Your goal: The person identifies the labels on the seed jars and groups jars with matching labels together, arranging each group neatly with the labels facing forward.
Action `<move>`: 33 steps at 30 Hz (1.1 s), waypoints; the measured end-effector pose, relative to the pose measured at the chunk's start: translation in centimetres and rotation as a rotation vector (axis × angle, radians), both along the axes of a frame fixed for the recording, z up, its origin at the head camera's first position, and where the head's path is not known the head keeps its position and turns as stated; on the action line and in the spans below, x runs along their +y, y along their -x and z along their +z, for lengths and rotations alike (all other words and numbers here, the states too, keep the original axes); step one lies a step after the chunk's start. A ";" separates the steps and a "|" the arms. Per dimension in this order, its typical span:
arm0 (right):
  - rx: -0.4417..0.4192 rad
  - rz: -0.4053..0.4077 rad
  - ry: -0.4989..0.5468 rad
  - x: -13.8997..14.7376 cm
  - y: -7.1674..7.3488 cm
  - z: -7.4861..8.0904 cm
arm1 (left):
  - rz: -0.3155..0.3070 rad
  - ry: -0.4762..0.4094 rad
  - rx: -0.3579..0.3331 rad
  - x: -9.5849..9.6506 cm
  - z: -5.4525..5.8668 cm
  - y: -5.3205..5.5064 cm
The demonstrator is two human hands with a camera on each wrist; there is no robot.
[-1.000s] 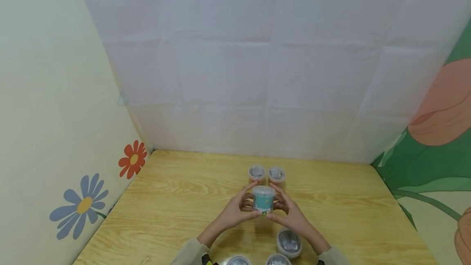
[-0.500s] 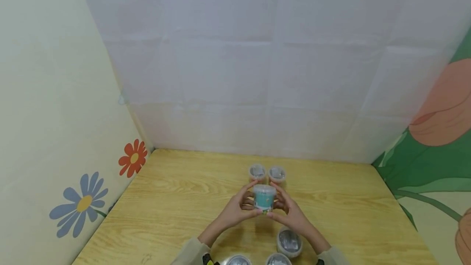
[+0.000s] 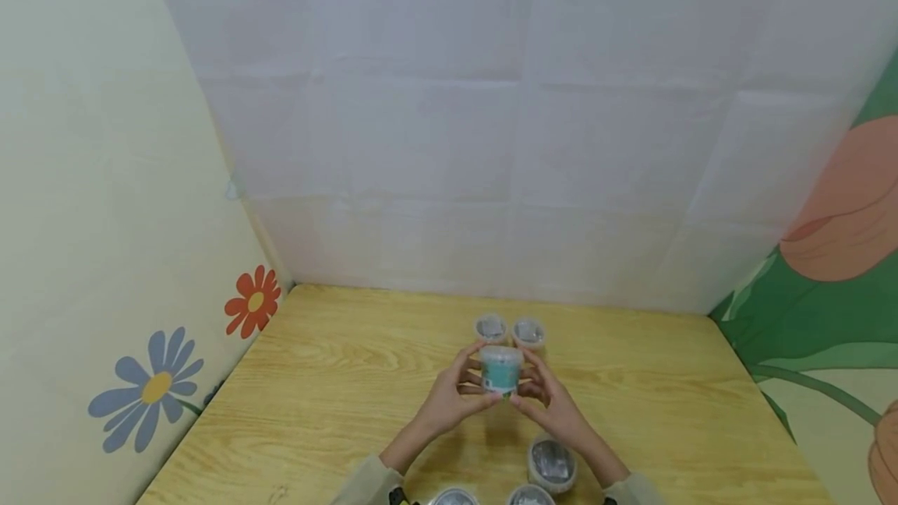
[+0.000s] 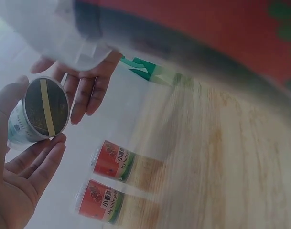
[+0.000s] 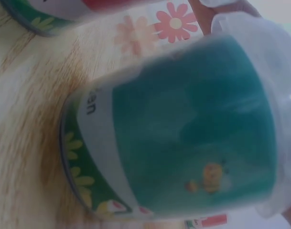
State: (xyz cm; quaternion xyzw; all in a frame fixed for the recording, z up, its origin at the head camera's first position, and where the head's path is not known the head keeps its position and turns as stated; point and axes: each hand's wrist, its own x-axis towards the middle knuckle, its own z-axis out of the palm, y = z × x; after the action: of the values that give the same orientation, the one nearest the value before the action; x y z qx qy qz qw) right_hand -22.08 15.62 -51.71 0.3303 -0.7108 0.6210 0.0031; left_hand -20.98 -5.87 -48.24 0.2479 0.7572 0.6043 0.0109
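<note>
Both hands hold a small round tub (image 3: 501, 372) with a teal label and a clear lid, raised over the table. My left hand (image 3: 440, 402) grips its left side with thumb and fingers. From the right, my right hand (image 3: 556, 405) grips it, thumb low at the base. In the left wrist view, the tub's dark base (image 4: 46, 107) faces the camera, with a yellowish strip across it. Just beyond the hands stand two lidded tubs, one left (image 3: 490, 328) and one right (image 3: 528, 332); their labels (image 4: 113, 161) are red.
Nearer me stand a lidded tub (image 3: 552, 463) by the right forearm and two more (image 3: 531, 496) (image 3: 454, 497) at the bottom edge. A teal-labelled tub (image 5: 193, 129) fills most of the right wrist view. A pale sheet (image 3: 449, 139) hangs behind the wooden table (image 3: 337, 349).
Both hands have lifted the held tub slightly and shifted it a little away from me, and its label seems turned a little. The standing tubs have stayed in place.
</note>
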 end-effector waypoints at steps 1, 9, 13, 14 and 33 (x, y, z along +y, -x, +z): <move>0.004 -0.014 -0.004 -0.1 -0.2 0.3 | 0.007 0.002 0.004 0.0 0.1 0.0; -0.019 -0.091 -0.019 -0.6 -0.9 1.1 | 0.029 0.038 0.044 0.4 0.2 -0.4; -0.024 -0.073 0.004 -0.4 -0.3 -0.2 | 0.024 0.046 0.041 0.3 -0.1 -0.3; -0.024 -0.064 0.012 -0.3 -0.2 -0.5 | 0.017 0.041 0.041 0.3 -0.3 -0.2; -0.120 0.121 0.121 0.6 0.9 -1.2 | -0.214 -0.075 -0.016 -0.7 -2.8 1.4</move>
State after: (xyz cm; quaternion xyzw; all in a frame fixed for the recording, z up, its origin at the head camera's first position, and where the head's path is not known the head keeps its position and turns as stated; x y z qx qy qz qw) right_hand -22.96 16.18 -52.87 0.3338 -0.6496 0.6807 -0.0571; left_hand -22.43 -6.58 -51.04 0.3227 0.7032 0.6294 0.0719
